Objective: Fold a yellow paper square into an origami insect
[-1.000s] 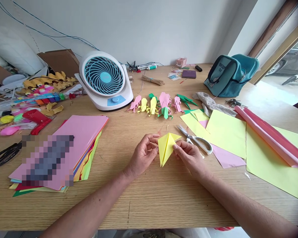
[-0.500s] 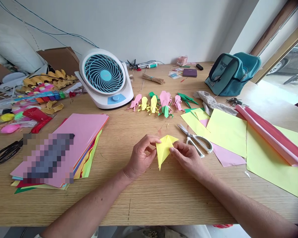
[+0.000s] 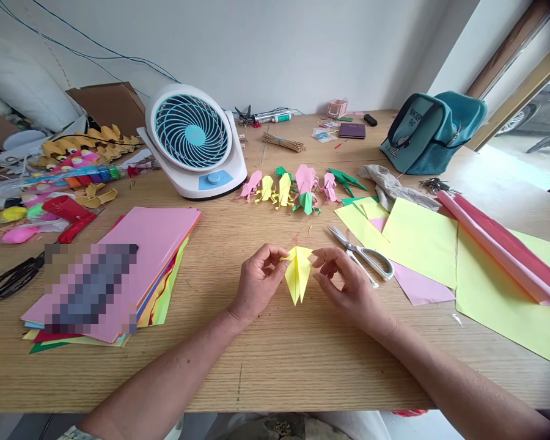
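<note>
Head view: folded yellow paper (image 3: pixel 297 275) is up front in the middle, between the two hands, points down toward the person. Left hand (image 3: pixel 259 284) pinches its upper left corner, thumb against fingertips. Right hand (image 3: pixel 351 284) is at the upper right edge, thumb and index finger spread, other fingers curled. Can't tell if the right index finger touches the paper; the thumb is off it.

White-handled scissors (image 3: pixel 374 261) lie on the tabletop (image 3: pixel 211 366) just beyond the right hand, blades angled away to the left, slightly open. Past the folded paper: a row of folded paper figures (image 3: pixel 284 189) in pink, yellow and green.

Right side: loose yellow sheets (image 3: pixel 424 241), a pink piece (image 3: pixel 419 287) partly under them, a pink and red paper roll (image 3: pixel 499 247) lying across the yellow. Grey cloth (image 3: pixel 387 186) and keys (image 3: pixel 434 184) sit behind, teal bag (image 3: pixel 433 134) farther back.

Left side: stack of colored paper (image 3: pixel 160 232), pink on top, part of it pixelated. Black handles (image 3: pixel 13 280) poke out beside it. White fan (image 3: pixel 193 135) stands behind the stack, tilted back. Bundle of thin sticks (image 3: pixel 284 143) and purple booklet (image 3: pixel 352 131) near the wall.
</note>
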`<state>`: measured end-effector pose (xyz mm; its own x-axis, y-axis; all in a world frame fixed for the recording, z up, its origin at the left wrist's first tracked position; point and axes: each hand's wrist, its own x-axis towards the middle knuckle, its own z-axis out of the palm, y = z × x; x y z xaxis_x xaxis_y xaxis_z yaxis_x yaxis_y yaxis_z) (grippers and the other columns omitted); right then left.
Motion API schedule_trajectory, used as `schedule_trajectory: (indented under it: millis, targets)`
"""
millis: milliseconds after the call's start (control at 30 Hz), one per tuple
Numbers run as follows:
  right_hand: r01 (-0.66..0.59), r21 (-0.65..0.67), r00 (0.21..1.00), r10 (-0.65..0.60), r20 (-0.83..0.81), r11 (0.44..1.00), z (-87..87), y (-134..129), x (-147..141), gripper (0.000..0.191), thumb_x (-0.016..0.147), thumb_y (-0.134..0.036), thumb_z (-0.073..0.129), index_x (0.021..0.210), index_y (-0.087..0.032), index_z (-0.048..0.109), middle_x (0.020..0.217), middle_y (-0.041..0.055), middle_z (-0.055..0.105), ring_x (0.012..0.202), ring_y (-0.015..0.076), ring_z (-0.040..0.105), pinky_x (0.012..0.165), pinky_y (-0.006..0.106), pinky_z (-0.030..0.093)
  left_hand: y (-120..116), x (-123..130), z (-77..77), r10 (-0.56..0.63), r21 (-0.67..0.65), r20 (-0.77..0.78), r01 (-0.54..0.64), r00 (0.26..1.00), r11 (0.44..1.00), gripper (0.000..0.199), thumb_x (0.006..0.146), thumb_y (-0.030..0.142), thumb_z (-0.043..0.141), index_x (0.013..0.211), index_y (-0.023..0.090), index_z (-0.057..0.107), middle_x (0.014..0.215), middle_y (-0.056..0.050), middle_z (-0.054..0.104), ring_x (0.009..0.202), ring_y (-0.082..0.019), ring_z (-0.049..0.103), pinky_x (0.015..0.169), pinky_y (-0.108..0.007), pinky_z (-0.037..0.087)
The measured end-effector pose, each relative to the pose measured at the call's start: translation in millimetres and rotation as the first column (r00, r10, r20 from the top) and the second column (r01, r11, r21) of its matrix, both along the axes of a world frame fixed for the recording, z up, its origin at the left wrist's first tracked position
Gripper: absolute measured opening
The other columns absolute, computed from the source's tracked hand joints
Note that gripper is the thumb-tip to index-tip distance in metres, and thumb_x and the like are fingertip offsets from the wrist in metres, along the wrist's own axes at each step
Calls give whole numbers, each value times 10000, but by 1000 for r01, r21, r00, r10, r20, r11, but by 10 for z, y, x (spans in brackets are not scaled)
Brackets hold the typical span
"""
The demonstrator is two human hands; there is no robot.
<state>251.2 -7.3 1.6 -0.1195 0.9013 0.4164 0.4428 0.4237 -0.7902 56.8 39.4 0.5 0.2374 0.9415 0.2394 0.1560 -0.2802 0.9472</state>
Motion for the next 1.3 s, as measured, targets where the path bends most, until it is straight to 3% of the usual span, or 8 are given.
schedule_trajectory:
  millis: [300,567,767,967,1167,1300]
  targets:
    - [-101,127,967,67,246,987,41,-24,8,400,857,-174,641,1237,-222,524,1096,91,533,1008,219,546,853,386,508,-12,9,11,28,21,-64,-26,998,999,140,901,316,590,881,178,589,811,1,627,741,-108,597,662,-193,483]
    - [-76,198,953,13,302,977,41,-19,8,216,931,-201,537,1143,-202,578,1023,101,578,934,216,571,789,372,502,-51,12,4,19,81,-210,-2,978,997,136,914,317,569,887,185,559,800,12,621,666,-95,604,583,-174,465]
    - [-74,204,918,-13,395,976,21,-5,5,245,948,-153,451,1143,-195,593,1015,107,609,901,207,582,758,342,485,-69,-9,-9,23,222,-351,59,936,973,31,907,208,549,937,199,548,826,10,635,643,-94,593,614,-194,470]
    - [-66,141,879,-10,477,988,-53,12,-28,229,894,-87,474,1037,-173,631,1009,111,599,877,204,571,734,324,472,-90,-17,3,86,402,-541,167,836,900,196,819,30,524,905,206,526,846,-7,622,756,-147,597,703,-257,461]
    - [-104,95,833,35,552,990,-64,17,-16,170,884,-91,536,976,-167,657,939,83,608,816,188,565,694,302,429,-130,-18,26,102,436,-636,248,765,865,115,837,84,584,836,195,550,938,-47,627,916,-202,576,796,-311,457]
    - [-124,78,821,58,567,989,-54,27,12,174,878,-102,573,999,-187,666,936,76,623,832,191,565,699,302,416,-113,-23,-9,-7,336,-618,272,786,902,127,825,82,616,832,191,551,871,-26,621,858,-189,568,755,-303,445]
